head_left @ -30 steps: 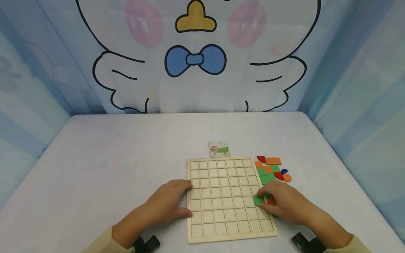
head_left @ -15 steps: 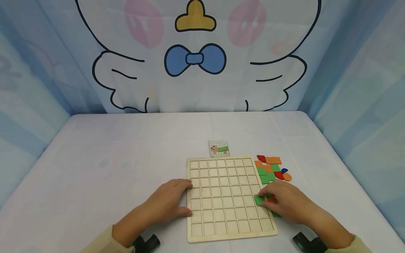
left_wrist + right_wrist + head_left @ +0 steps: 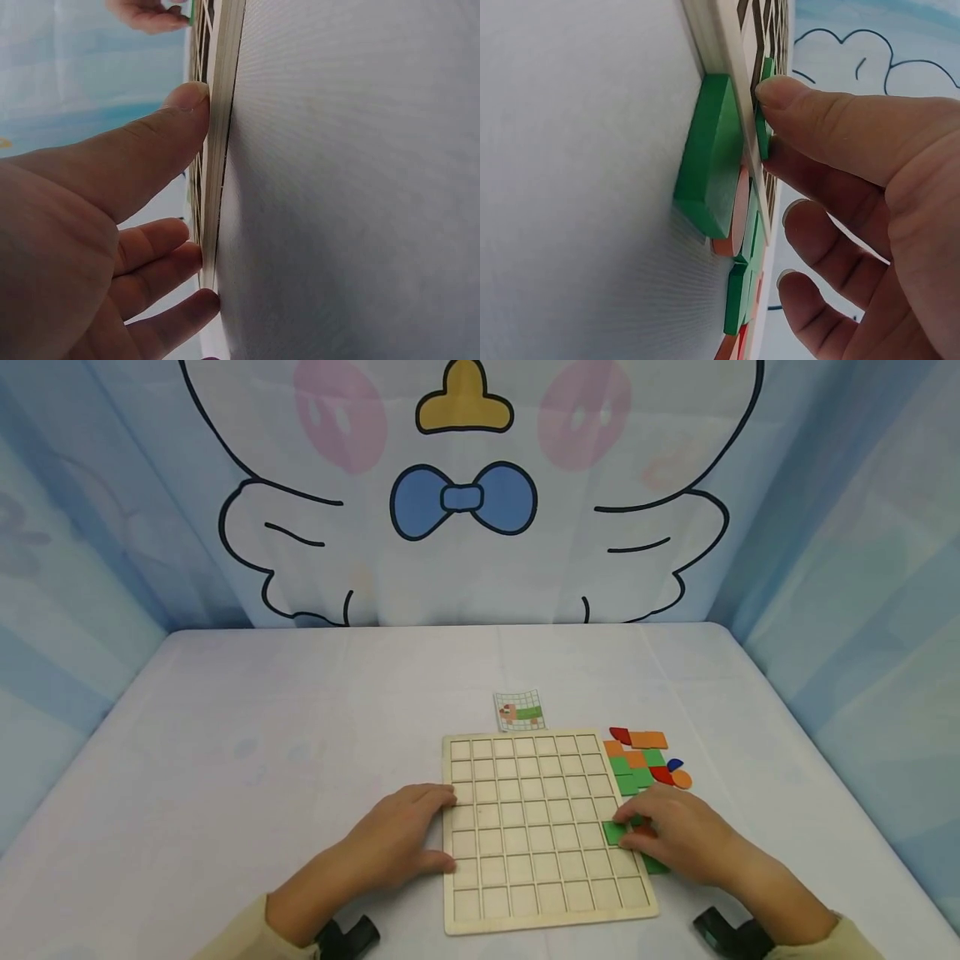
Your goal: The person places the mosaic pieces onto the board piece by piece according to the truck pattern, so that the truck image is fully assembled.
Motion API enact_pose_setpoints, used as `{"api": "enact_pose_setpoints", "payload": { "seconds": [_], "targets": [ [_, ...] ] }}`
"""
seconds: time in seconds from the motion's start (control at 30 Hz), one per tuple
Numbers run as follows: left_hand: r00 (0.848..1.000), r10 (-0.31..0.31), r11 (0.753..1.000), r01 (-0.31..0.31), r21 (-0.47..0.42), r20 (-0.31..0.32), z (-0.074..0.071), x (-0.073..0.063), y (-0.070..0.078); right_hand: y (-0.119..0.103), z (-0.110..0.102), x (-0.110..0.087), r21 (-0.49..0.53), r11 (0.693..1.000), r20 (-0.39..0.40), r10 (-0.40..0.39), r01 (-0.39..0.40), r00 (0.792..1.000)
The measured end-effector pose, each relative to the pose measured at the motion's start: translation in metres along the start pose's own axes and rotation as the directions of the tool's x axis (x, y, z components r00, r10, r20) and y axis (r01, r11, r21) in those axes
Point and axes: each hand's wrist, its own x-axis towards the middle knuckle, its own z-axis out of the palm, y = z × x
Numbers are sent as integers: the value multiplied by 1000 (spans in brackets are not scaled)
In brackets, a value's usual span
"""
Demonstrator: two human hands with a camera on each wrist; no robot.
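A wooden grid board [image 3: 551,920] lies on the table. My left hand [image 3: 401,835] is at its left side, thumb and fingertips touching the edge; in the left wrist view the thumb [image 3: 142,146] rests at the rim. At the right edge, my right hand [image 3: 678,835] pinches a green square tile [image 3: 613,833] between thumb and index finger, over a cell in the rightmost column. In the right wrist view that tile [image 3: 766,112] stands slightly tilted against the grid, while the other fingers hang loosely curled.
Right of the board lie loose tiles: green squares [image 3: 626,783], orange pieces [image 3: 648,740], red pieces [image 3: 619,736] and a blue piece [image 3: 675,764]. A small gridded picture card [image 3: 519,712] sits behind the board. A printed curtain [image 3: 465,577] hangs past the table's far edge.
My right hand has shifted very slightly to the right with the green tile, and more of a green piece under it shows. The left hand and the board have stayed put.
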Motion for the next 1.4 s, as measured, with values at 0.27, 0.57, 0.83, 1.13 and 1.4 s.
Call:
{"api": "enact_pose_setpoints", "payload": {
  "seconds": [0.27, 0.57, 0.83, 1.13, 1.4],
  "targets": [
    [1000, -2, 1000, 2, 7, -3, 1, 0, -1, 0, 1, -2, -6, 1000, -6, -3, 3, 1000],
    [1000, -14, 1000, 14, 2, 6, 0, 1, 0, 0, 3, -5, -26, 1000, -14, -5, 5, 1000],
    [1000, -19, 1000, 19, -9, 19, 0, 1, 0, 9, -3, -9, 2, 999, -80, 37, -37, 996],
    [1000, -19, 1000, 19, -10, 17, 0, 1, 0, 27, -10, -13, -32, 994, -119, 96, -101, 988],
    [1000, -15, 1000, 15, -3, 19, 0, 1, -1, 34, -7, -15, -43, 988, -62, 147, -149, 987]
  ]
}}
